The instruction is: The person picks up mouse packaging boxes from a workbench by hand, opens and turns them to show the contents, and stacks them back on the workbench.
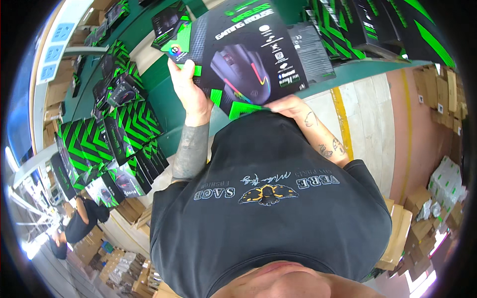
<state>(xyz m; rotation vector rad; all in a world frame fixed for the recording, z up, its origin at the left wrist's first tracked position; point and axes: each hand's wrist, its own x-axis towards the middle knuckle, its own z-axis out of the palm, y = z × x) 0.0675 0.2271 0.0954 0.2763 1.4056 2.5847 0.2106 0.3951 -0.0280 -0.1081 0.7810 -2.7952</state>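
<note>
A large black-and-green computer mouse box [295, 59] is held up over the green table, tilted, with a mouse pictured on its front. My left hand [191, 97] grips its left edge, the thumb lying against the side. At the lower edge, my right hand [288, 105] is closed on the box, its fingers mostly hidden behind or under it. Behind the held box on the right lies another dark box [315, 57], partly covered. A smaller mouse box [168, 24] lies just beyond my left hand.
Stacks of green-striped boxes [126, 126] stand along the left of the green table [166, 99]. More black-and-green boxes [372, 30] stand in rows at the back right. Brown cartons [437, 94] are piled at the far right. Another person [84, 218] is at the lower left.
</note>
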